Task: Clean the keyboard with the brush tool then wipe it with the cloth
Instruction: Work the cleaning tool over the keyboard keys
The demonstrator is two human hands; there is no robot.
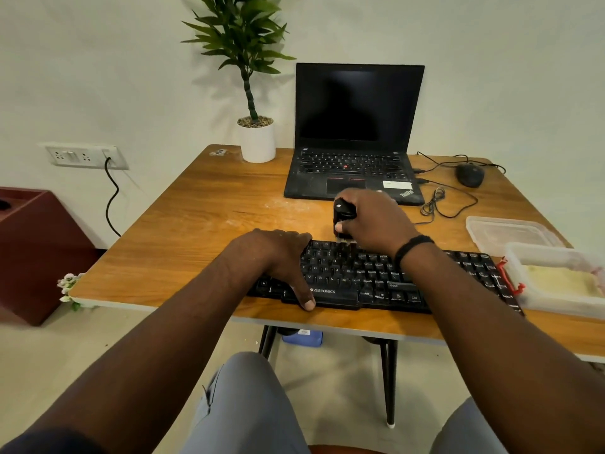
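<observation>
A: Where was the flat black plastic keyboard (376, 276)?

B: Near the front edge of the glossy wood-grain table (203, 224). The left hand (278, 257) lay spread over its left end, thumb at the near rim.

A: And the right hand (376, 221)?

B: Its fingers curled round a stubby black brush tool (342, 217), bristles down at the top key row (dusty keys), just before a matte black laptop (357, 132).

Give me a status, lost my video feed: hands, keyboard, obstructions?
Left hand rests on black Zebronics keyboard. Right hand grips black brush tool, bristles at top key row. Clear plastic container touches keyboard's right end.
</observation>
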